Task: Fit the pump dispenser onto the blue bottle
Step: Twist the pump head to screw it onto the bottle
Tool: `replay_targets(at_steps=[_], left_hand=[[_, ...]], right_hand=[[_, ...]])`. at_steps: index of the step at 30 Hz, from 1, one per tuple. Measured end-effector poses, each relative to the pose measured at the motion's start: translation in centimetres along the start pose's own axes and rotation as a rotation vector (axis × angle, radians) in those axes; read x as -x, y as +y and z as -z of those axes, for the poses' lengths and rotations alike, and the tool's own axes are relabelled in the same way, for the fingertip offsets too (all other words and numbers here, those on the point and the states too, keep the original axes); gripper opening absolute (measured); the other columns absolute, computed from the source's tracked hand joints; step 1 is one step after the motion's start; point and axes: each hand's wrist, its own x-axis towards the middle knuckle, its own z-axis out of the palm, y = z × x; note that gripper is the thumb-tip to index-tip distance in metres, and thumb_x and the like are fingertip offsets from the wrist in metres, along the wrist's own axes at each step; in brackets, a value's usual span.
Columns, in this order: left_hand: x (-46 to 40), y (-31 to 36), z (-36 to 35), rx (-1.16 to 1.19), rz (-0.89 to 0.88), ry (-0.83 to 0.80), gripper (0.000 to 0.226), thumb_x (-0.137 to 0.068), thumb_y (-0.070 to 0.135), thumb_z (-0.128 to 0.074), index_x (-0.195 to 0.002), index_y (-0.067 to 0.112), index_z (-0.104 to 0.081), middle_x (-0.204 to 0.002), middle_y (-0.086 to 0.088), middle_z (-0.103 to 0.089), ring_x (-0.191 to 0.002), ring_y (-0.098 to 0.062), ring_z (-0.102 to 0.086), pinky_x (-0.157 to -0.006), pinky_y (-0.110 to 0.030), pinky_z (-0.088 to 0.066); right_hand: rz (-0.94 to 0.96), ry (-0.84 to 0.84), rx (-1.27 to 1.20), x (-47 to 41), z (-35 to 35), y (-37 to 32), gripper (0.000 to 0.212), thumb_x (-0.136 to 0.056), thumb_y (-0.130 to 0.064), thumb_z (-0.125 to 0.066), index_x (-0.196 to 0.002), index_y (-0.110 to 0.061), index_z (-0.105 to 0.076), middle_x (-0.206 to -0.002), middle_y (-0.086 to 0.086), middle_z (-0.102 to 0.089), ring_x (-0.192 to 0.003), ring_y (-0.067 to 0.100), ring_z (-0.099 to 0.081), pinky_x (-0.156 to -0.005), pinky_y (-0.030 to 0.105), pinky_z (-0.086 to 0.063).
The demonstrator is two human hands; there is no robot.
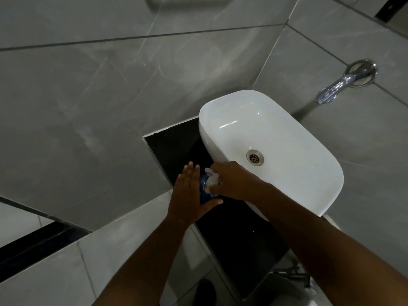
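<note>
The blue bottle [204,192] stands on the black counter [238,246] left of the white basin, mostly hidden between my hands. My left hand [189,195] presses flat against its left side, fingers straight and thumb hooked under its near side. The clear white pump dispenser [211,176] sits on top of the bottle, its nozzle pointing up and left. My right hand [234,181] reaches in from the right and closes its fingers around the pump's collar.
A white countertop basin [309,138] with a metal drain [255,157] sits right of the bottle. A chrome spout [337,85] sticks out of the grey tiled wall. The counter's left edge drops to tiled floor.
</note>
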Motion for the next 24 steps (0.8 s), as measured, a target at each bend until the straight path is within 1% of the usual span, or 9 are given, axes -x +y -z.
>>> replay_targets(at_steps=[3,5,8,11,13,17,19,21,24], left_hand=[[0.0,0.1,0.0,0.011,-0.002,0.007,0.115,-0.071,0.088,-0.039,-0.152,0.01,-0.012,-0.16,-0.013,-0.013,-0.147,-0.024,-0.004,-0.119,-0.048,-0.013],[0.0,0.2,-0.1,0.015,-0.005,0.014,0.113,-0.072,0.085,-0.043,-0.151,0.01,-0.014,-0.16,-0.013,-0.013,-0.147,-0.023,-0.004,-0.119,-0.047,-0.013],[0.0,0.2,-0.1,0.018,-0.002,0.022,0.112,-0.072,0.085,-0.044,-0.151,0.011,-0.016,-0.16,-0.013,-0.015,-0.147,-0.024,-0.006,-0.119,-0.046,-0.013],[-0.1,0.2,-0.1,0.035,0.004,0.018,0.115,-0.07,0.089,-0.039,-0.151,0.011,-0.015,-0.16,-0.013,-0.014,-0.148,-0.024,-0.005,-0.119,-0.046,-0.013],[-0.1,0.2,-0.1,0.044,0.01,0.016,0.116,-0.07,0.089,-0.038,-0.152,0.011,-0.015,-0.16,-0.013,-0.014,-0.148,-0.024,-0.005,-0.119,-0.047,-0.013],[0.0,0.2,-0.3,0.044,0.016,0.018,0.112,-0.072,0.085,-0.046,-0.152,0.012,-0.016,-0.16,-0.012,-0.015,-0.148,-0.024,-0.006,-0.119,-0.049,-0.015],[0.1,0.2,-0.3,0.054,0.012,0.029,0.114,-0.071,0.086,-0.044,-0.151,0.011,-0.017,-0.16,-0.013,-0.015,-0.148,-0.024,-0.007,-0.119,-0.049,-0.016],[0.0,0.2,-0.1,0.072,0.002,0.04,0.116,-0.069,0.087,-0.045,-0.151,0.011,-0.016,-0.16,-0.013,-0.014,-0.148,-0.023,-0.006,-0.119,-0.048,-0.015],[-0.7,0.6,0.4,0.112,-0.008,0.02,0.122,-0.063,0.086,-0.053,-0.151,0.013,-0.011,-0.161,-0.012,-0.011,-0.147,-0.021,-0.003,-0.119,-0.045,-0.012]], right_hand=[[0.034,0.009,0.0,0.2,0.0,0.1,0.022,-0.076,-0.028,-0.071,-0.086,-0.02,-0.052,-0.079,-0.007,-0.055,-0.074,0.013,-0.054,-0.063,0.026,-0.039],[-0.03,0.013,0.021,0.1,0.2,-0.2,0.023,-0.077,-0.034,-0.071,-0.082,-0.021,-0.053,-0.076,-0.005,-0.055,-0.071,0.014,-0.055,-0.062,0.028,-0.04],[-0.079,-0.005,0.028,-0.1,0.4,-0.4,0.031,-0.075,-0.045,-0.071,-0.082,-0.021,-0.054,-0.069,-0.008,-0.053,-0.066,0.01,-0.054,-0.056,0.022,-0.037],[-0.012,-0.014,-0.007,0.0,0.4,-0.5,0.026,-0.075,-0.033,-0.072,-0.091,-0.019,-0.056,-0.082,-0.005,-0.059,-0.075,0.015,-0.057,-0.055,0.02,-0.036],[-0.01,-0.013,0.007,-0.1,0.5,-0.7,0.019,-0.078,-0.027,-0.069,-0.085,-0.017,-0.055,-0.082,0.001,-0.06,-0.076,0.018,-0.057,-0.055,0.02,-0.036],[-0.076,-0.009,0.068,-0.5,0.6,-1.0,0.03,-0.075,-0.042,-0.071,-0.084,-0.017,-0.057,-0.077,-0.002,-0.058,-0.071,0.015,-0.056,-0.056,0.024,-0.038],[-0.041,-0.03,0.027,-0.4,0.5,-0.9,0.027,-0.074,-0.035,-0.073,-0.088,-0.019,-0.056,-0.082,-0.002,-0.06,-0.076,0.016,-0.058,-0.057,0.023,-0.039],[-0.008,-0.038,0.043,-0.3,0.5,-0.8,0.019,-0.076,-0.025,-0.07,-0.083,-0.02,-0.053,-0.078,-0.004,-0.056,-0.075,0.017,-0.056,-0.055,0.02,-0.036],[0.019,-0.042,0.082,-0.5,0.8,-0.8,0.019,-0.077,-0.021,-0.068,-0.074,-0.022,-0.049,-0.074,-0.005,-0.054,-0.071,0.016,-0.054,-0.054,0.021,-0.034]])
